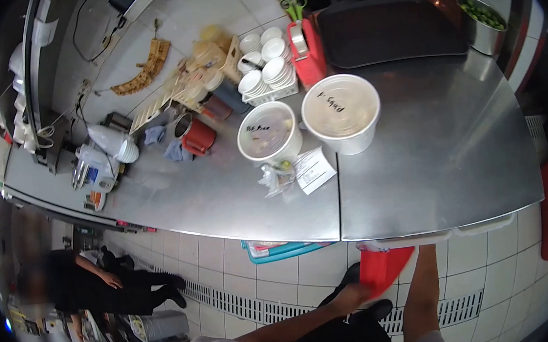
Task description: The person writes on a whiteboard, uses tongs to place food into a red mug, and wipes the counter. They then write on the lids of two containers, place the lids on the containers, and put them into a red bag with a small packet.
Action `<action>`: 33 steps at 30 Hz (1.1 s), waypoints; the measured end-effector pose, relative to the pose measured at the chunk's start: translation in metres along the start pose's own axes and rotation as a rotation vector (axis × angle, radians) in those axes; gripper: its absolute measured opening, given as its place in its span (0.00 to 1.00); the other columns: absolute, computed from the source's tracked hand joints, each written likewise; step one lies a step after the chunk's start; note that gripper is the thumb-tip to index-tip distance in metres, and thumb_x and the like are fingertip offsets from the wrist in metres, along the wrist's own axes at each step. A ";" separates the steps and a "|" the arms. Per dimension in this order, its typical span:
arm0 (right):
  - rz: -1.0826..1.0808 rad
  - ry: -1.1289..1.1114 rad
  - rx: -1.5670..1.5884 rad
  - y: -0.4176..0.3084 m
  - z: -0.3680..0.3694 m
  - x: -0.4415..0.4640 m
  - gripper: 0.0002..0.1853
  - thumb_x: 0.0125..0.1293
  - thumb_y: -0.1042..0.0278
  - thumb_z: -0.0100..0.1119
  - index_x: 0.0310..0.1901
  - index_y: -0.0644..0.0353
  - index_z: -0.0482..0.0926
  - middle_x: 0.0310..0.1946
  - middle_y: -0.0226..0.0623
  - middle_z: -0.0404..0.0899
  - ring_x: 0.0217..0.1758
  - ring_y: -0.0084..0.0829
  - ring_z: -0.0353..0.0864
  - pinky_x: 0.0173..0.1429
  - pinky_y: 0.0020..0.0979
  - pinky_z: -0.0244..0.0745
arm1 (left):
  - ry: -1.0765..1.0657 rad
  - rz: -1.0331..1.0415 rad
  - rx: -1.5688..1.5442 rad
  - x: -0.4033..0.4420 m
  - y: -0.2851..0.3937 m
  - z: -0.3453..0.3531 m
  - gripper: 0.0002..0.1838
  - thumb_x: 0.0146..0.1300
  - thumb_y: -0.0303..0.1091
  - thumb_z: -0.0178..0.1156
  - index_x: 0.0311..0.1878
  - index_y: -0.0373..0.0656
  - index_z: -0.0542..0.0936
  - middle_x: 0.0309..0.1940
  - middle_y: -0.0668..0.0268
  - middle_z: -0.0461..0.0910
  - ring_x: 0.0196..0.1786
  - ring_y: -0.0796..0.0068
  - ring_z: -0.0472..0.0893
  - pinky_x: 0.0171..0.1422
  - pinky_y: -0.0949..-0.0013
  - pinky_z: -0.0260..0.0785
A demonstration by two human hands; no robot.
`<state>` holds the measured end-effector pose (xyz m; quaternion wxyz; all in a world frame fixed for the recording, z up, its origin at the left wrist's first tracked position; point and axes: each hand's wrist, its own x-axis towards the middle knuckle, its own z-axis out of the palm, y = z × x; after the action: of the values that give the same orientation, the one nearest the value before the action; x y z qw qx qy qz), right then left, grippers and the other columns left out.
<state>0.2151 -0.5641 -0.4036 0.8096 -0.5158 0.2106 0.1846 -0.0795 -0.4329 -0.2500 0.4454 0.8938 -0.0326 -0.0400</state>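
Note:
Below the front edge of the steel counter (420, 183), my left hand (351, 299) is closed on a red plastic bag (384, 269), which hangs by the counter's underside. My right forearm (424, 288) reaches up under the same edge, and the counter hides the hand and its fingers. On the counter above stand two lidded white tubs with black handwriting, a smaller tub (270, 130) and a larger tub (342, 113). In front of them lie a small clear bag (278, 177) with food in it and a printed receipt (315, 170).
At the back are a black tray (392, 31), a red tape dispenser (306, 52), green-handled scissors (294, 4), a basket of stacked white lids (270, 66) and a pot of green limes (484, 19). A red jug (197, 135) stands left. A co-worker (93, 281) stands at lower left.

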 end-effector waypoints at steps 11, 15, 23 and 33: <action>0.147 0.037 0.360 0.037 -0.020 -0.014 0.14 0.63 0.60 0.52 0.47 0.56 0.73 0.42 0.36 0.77 0.43 0.28 0.78 0.46 0.29 0.77 | -0.181 -0.539 -0.654 -0.173 0.154 -0.074 0.13 0.68 0.38 0.47 0.35 0.36 0.72 0.28 0.65 0.70 0.34 0.76 0.71 0.41 0.71 0.64; 0.421 -0.309 0.084 0.080 -0.064 -0.102 0.06 0.63 0.65 0.53 0.35 0.56 0.75 0.22 0.28 0.74 0.24 0.20 0.74 0.28 0.17 0.72 | 0.106 -0.699 -1.006 -0.162 0.183 -0.139 0.15 0.70 0.40 0.44 0.39 0.39 0.75 0.28 0.77 0.71 0.33 0.89 0.68 0.41 0.78 0.63; 0.111 -1.331 -0.989 0.011 0.264 -0.365 0.09 0.64 0.64 0.49 0.37 0.61 0.72 0.34 0.41 0.76 0.40 0.38 0.76 0.45 0.37 0.69 | 0.568 -0.585 -1.190 -0.226 0.167 -0.249 0.15 0.69 0.38 0.43 0.41 0.37 0.76 0.34 0.73 0.77 0.36 0.90 0.72 0.42 0.80 0.66; -2.005 -0.730 -1.661 0.089 0.714 -0.343 0.19 0.61 0.70 0.44 0.53 0.63 0.71 0.54 0.35 0.71 0.50 0.32 0.71 0.45 0.33 0.69 | 1.487 -0.255 -1.314 -0.303 0.209 -0.298 0.18 0.68 0.40 0.45 0.49 0.34 0.74 0.42 0.62 0.79 0.43 0.79 0.78 0.49 0.74 0.70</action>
<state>-0.0124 0.0956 -0.0182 0.0555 -0.7012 -0.6517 -0.2836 -0.3561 -0.2935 0.1083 0.7508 0.2650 0.3791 0.4716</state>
